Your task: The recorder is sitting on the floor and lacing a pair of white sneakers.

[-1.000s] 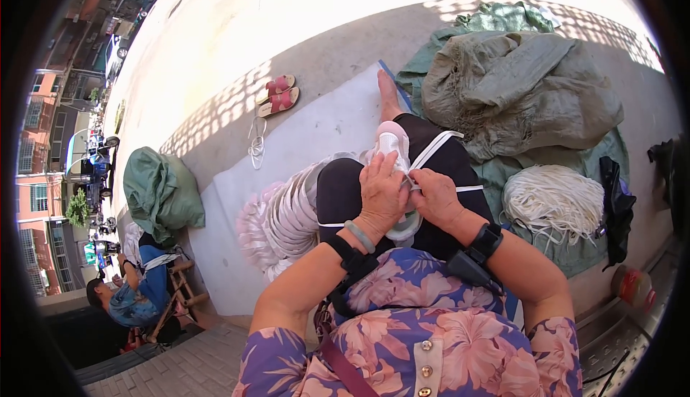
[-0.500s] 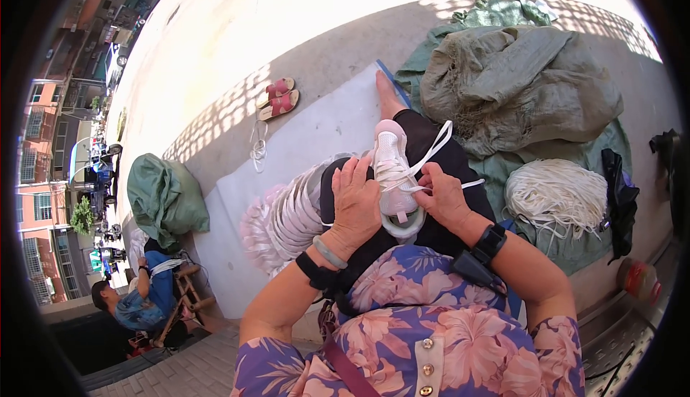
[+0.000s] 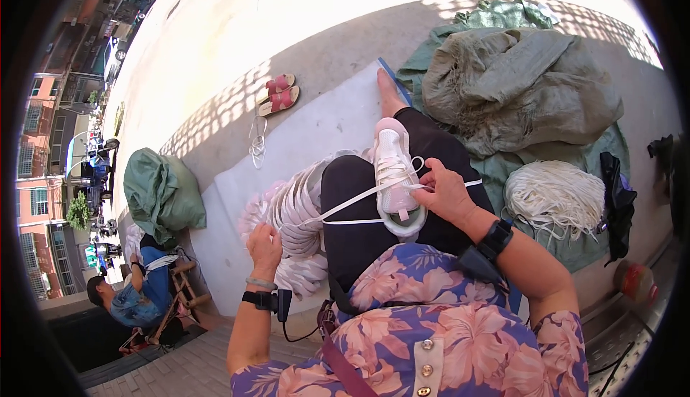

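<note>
A white and pale pink sneaker (image 3: 393, 160) lies on my lap, its toe pointing away from me. White shoelace (image 3: 352, 200) crosses its front and stretches taut out to the left. My left hand (image 3: 264, 244) is closed on the far stretch of that lace, beside the stacked shoes. At the sneaker's right side, my right hand (image 3: 447, 194) pinches the lace close to the eyelets, where a small loop stands up. A white strip also passes across my dark trousers (image 3: 352, 242) and under the sneaker.
Several pale sneakers (image 3: 302, 195) stand in a row left of my legs on a white sheet (image 3: 323, 113). A bundle of white laces (image 3: 555, 199) and a large sack (image 3: 521, 88) lie right. Pink sandals (image 3: 279, 95), a green sack (image 3: 164, 192) and a seated person (image 3: 136, 300) are left.
My left hand has moved from the sneaker out to the left and toward me, drawing the lace straight. The upright lace loop by my right hand has shrunk.
</note>
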`<state>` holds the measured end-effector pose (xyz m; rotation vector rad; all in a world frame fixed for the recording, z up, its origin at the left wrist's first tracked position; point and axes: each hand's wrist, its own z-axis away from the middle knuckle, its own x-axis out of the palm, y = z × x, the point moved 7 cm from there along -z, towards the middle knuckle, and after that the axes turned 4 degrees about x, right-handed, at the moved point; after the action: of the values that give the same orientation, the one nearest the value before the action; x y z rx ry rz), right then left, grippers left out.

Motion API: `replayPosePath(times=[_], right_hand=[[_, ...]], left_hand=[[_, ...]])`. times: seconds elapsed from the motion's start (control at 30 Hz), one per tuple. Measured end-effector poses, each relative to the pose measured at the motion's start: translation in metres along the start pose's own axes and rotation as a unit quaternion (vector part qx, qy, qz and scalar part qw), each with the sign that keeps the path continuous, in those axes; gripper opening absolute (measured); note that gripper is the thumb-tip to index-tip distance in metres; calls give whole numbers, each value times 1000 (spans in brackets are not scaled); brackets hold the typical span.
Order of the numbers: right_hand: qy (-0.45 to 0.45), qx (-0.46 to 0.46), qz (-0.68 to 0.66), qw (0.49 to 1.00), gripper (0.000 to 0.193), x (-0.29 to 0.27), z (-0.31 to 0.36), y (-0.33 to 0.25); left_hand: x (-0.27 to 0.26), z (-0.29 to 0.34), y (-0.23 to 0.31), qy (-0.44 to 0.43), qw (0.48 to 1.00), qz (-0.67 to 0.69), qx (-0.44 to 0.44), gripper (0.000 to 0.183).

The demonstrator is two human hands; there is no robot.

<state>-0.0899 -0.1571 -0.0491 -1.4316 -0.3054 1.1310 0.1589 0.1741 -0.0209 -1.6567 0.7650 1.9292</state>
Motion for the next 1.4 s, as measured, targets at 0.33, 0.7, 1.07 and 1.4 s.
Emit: replayPosePath(times=[0.33,0.7,1.07,1.4], right_hand=[[-12,157,-116,981,23,9,-32,32],[-141,209,-469,846,12,21,-25,16],[-108,216,-410,880,22,19,-19,14],[-49,-20,-66,996,40,13,-6,13]], left_hand=[[-10,-60,223,35,939,132,315,18],[1,-58,244,-41,926,185,325,14],[-26,-27,233,-37,902,194,384,8],[-35,4,185,-101,906,263,316,7]])
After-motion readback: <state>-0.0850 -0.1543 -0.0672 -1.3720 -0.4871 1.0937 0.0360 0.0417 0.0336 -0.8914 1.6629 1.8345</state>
